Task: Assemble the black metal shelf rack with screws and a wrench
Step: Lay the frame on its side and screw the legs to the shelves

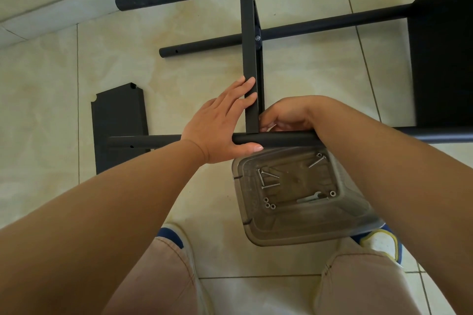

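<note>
The floor [128,64] is pale beige glossy tile with thin grout lines, and a lighter band of tile runs diagonally across its far left corner. The black metal shelf rack [252,33], partly built, lies on its side across the far and right part of the floor, its round tubes running roughly left to right. A loose black shelf panel [116,120] lies flat toward the left, one tube end over it. Nearer, a clear plastic container [302,194] sits on the tiles holding screws [268,178], small nuts [269,204] and a flat wrench [311,197]. Two shoes [381,243] stand at the near edge.
</note>
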